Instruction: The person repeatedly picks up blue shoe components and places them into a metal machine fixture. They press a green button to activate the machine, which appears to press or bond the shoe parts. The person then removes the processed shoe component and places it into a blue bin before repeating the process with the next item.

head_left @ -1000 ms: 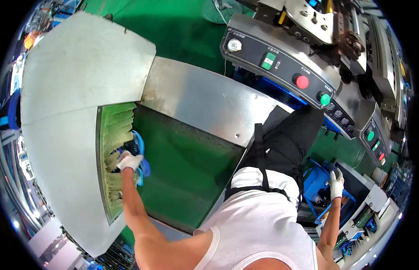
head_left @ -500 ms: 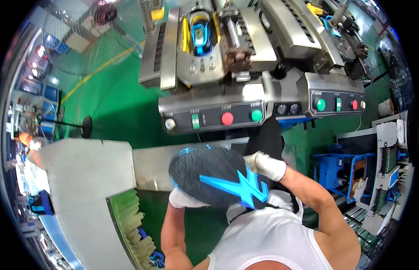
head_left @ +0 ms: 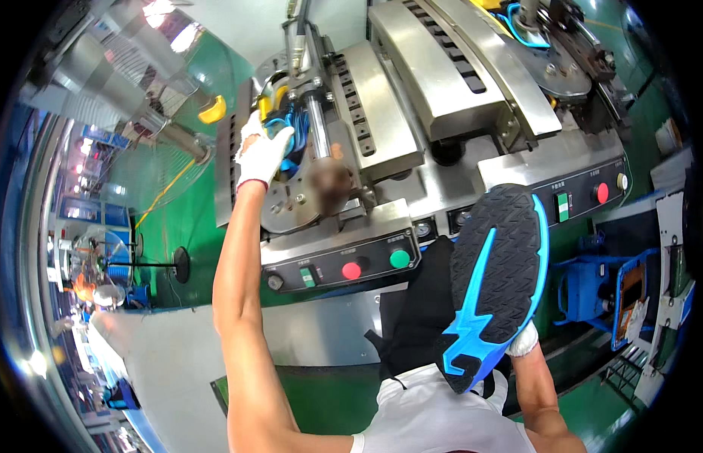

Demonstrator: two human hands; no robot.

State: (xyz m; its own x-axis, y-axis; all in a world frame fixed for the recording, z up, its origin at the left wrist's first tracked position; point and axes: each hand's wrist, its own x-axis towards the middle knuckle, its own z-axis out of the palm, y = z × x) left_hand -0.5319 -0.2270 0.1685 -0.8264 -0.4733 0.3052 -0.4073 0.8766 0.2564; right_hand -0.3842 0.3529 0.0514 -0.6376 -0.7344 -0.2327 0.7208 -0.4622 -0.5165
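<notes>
In my white-gloved right hand (head_left: 525,340) is a shoe (head_left: 495,272), held up at the right with its toe pointing away and its sole toward me. The sole is black with a zigzag tread and bright blue parts. The shoe hides most of that hand's fingers. My left hand (head_left: 262,156), also gloved in white, reaches forward to the left station of a metal machine (head_left: 381,106). Its thumb stands apart from its fingers, beside a blue and black shoe part (head_left: 297,140) seated in the station. Whether the fingertips touch that part cannot be made out.
A control panel (head_left: 340,264) with red and green buttons fronts the left station; another panel (head_left: 567,200) sits to the right. A pale grey table (head_left: 166,355) is at the lower left. A blue-framed cart (head_left: 593,294) stands on the right, and a wire fan (head_left: 159,170) on the left.
My left hand has let go of the shoe and moved forward to the machine. With my right hand, the shoe has swung to the right, its toe turned away from me. The view has shifted too.
</notes>
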